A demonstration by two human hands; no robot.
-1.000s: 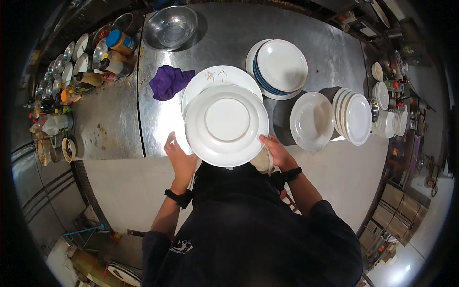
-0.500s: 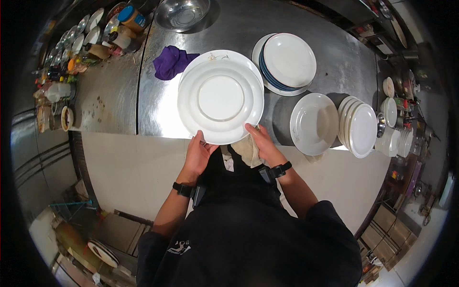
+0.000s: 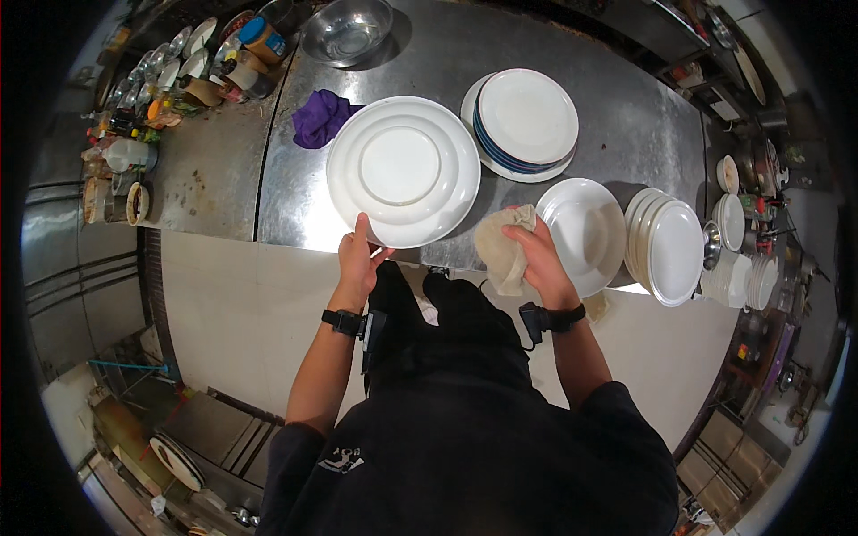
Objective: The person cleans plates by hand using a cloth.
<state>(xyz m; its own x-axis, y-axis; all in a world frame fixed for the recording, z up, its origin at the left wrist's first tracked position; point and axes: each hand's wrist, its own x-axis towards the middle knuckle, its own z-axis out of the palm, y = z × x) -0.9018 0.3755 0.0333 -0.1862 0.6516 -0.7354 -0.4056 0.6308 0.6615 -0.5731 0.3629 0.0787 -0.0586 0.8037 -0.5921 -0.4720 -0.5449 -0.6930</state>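
Observation:
A large white plate [image 3: 400, 164] is bottom up at the counter's front, its round foot ring showing. My left hand [image 3: 359, 264] grips the near rim, thumb on top and fingertips under the edge. Whether the plate touches what lies beneath it, I cannot tell. To its right, my right hand [image 3: 541, 259] is closed on a crumpled beige cloth [image 3: 502, 252], apart from that plate. Just beside this hand is a deep white plate [image 3: 583, 228], face up near the counter edge, partly hidden by my fingers and the cloth.
A purple cloth [image 3: 321, 119] lies left of the plate, with a metal bowl [image 3: 347, 31] farther back. Stacked plates [image 3: 528, 116] stand behind on the steel counter [image 3: 617, 116]. More white plates [image 3: 675, 252] lean in a row at right. Bottles and jars [image 3: 243, 76] crowd the far left.
My right hand has come off the plate's rim and moved right with the beige cloth. The floral mark on the far rim no longer shows. My left hand stays on the near rim.

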